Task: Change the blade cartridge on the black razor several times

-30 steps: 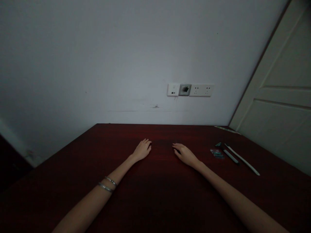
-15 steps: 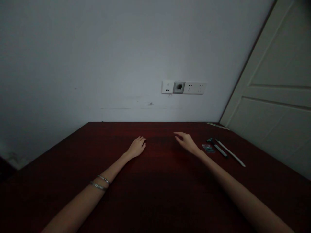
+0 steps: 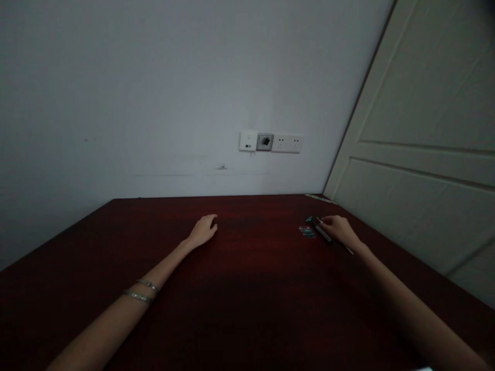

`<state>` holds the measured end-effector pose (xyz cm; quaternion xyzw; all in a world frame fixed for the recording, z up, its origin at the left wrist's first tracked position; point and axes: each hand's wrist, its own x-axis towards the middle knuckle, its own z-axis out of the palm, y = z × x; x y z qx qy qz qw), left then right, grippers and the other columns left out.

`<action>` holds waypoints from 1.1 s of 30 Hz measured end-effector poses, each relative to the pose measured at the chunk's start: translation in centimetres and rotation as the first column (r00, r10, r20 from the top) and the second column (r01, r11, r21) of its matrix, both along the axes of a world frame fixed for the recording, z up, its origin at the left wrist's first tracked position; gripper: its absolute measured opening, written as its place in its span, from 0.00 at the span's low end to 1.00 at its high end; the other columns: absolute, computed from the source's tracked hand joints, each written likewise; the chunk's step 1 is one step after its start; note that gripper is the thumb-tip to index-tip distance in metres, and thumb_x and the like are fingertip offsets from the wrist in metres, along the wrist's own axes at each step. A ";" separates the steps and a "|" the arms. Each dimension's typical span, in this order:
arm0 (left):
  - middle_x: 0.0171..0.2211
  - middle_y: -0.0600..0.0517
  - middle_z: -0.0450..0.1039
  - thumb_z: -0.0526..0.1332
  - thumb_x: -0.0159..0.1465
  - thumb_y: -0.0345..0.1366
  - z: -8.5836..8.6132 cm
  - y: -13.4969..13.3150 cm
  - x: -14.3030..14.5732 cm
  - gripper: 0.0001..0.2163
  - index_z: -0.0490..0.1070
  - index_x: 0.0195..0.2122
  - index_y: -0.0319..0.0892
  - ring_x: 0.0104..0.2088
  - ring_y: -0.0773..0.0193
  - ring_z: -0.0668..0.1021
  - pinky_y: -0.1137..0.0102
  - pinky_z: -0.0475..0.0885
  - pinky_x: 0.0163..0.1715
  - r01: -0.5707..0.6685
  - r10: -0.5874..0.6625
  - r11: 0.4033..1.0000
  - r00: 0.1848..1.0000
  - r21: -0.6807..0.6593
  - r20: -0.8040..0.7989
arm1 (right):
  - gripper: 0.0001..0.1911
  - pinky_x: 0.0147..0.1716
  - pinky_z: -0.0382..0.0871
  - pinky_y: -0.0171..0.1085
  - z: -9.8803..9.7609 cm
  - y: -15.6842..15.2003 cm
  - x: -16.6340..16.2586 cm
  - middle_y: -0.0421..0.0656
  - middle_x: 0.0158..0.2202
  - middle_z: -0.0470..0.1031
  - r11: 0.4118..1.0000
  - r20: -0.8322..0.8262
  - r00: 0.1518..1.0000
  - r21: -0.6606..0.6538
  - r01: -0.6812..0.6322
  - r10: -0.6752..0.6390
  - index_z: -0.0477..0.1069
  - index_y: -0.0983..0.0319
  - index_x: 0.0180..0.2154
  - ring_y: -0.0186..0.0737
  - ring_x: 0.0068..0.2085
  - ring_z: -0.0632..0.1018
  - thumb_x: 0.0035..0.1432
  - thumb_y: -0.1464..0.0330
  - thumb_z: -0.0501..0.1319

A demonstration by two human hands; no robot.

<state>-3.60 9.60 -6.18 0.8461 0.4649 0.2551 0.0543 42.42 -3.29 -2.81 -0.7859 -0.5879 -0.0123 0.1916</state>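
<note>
My left hand (image 3: 203, 231) rests on the dark red table, its thumb apart from the fingers and nothing held. At the right, my right hand (image 3: 337, 229) has its fingertips pinched at a long thin white strip (image 3: 349, 251), and covers most of it. Just left of those fingers lies a slim tool with a grey and dark handle (image 3: 323, 233) and a small green head, like a razor. Beside it is a small clear packet (image 3: 307, 232) with green pieces inside.
The table (image 3: 247, 288) meets a white wall with a row of sockets (image 3: 286, 144). A pale panelled door (image 3: 421, 154) stands along the right side. Another flat pale strip (image 3: 320, 199) lies at the back right corner. Two bracelets (image 3: 139, 296) circle my left forearm.
My right hand has moved right from the middle of the table to the white strip and closed on it. The view has turned right. My left hand stays on the table, its thumb now spread.
</note>
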 end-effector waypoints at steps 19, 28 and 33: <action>0.45 0.44 0.71 0.52 0.60 0.33 1.4 -2.1 8.0 0.17 0.64 0.50 0.37 0.46 0.58 0.73 0.63 0.65 0.50 0.158 -0.157 0.987 0.984 -0.003 0.086 | 0.15 0.32 0.68 0.41 -1.3 -1.0 -1.3 0.53 0.36 0.75 0.967 0.103 0.976 -0.151 0.207 -0.193 0.75 0.63 0.37 0.52 0.37 0.77 0.50 0.63 0.58; 0.38 0.47 0.76 0.55 0.58 0.32 4.1 -3.2 9.6 0.11 0.74 0.39 0.38 0.40 0.60 0.76 0.67 0.68 0.44 0.117 -0.099 0.992 0.948 -0.042 0.304 | 0.17 0.29 0.66 0.35 1.5 -0.9 -5.6 0.47 0.36 0.77 0.986 0.020 0.986 0.032 0.165 -0.165 0.76 0.57 0.38 0.47 0.37 0.77 0.51 0.57 0.56; 0.30 0.47 0.77 0.56 0.58 0.38 5.6 -4.9 11.9 0.12 0.76 0.28 0.37 0.32 0.61 0.77 0.69 0.68 0.36 0.148 -0.062 0.976 0.890 -0.157 0.451 | 0.16 0.27 0.63 0.32 3.4 -0.4 -12.5 0.44 0.38 0.77 0.965 0.130 0.991 0.257 -0.054 0.021 0.75 0.58 0.38 0.42 0.36 0.77 0.55 0.58 0.55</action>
